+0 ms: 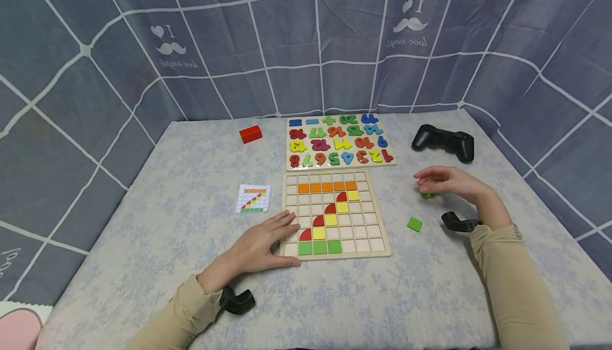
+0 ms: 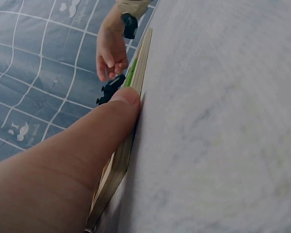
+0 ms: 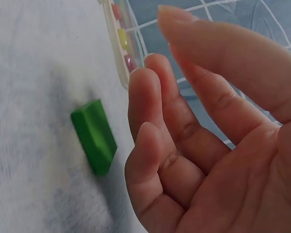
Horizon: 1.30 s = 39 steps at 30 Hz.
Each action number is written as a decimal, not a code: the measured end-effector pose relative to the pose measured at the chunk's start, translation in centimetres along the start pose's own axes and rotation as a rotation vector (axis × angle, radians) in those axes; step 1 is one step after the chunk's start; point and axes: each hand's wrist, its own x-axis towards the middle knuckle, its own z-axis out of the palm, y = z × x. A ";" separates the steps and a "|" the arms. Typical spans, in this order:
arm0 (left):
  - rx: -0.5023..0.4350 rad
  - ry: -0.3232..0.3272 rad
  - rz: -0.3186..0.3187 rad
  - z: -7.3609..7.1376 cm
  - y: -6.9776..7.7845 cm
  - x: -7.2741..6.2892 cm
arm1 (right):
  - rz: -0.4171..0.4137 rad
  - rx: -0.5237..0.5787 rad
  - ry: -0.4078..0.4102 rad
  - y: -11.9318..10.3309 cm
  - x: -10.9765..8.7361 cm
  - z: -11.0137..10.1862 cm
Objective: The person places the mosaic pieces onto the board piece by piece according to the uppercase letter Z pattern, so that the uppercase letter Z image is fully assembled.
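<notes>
A wooden grid board lies in front of the person, bearing several orange squares, a diagonal of red quarter-circle and yellow square tiles, and three green squares along its near row. The left hand rests at the board's left side, fingers spread over its edge; in the left wrist view its thumb lies along the board's near edge. At the right, the right hand hovers over a partly hidden green tile. Its fingers are loosely bent, with nothing between them in the right wrist view.
Another green tile lies nearer the person. Left of the board is a small pattern card, with a red block farther back. A number puzzle board touches the far side; a black game controller sits at back right.
</notes>
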 end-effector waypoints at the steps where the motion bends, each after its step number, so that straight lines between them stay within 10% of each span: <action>1: 0.000 0.000 -0.001 0.0 0.0 0.0 | 0.006 -0.006 0.002 0.1 0.0 0.0; 25: 0.001 0.001 0.002 0.1 0.0 0.0 | 0.036 -0.162 0.055 1.0 0.1 0.3; 39: -0.002 0.003 0.002 0.0 0.0 -0.1 | -0.072 -0.178 -0.079 -4.9 1.5 4.3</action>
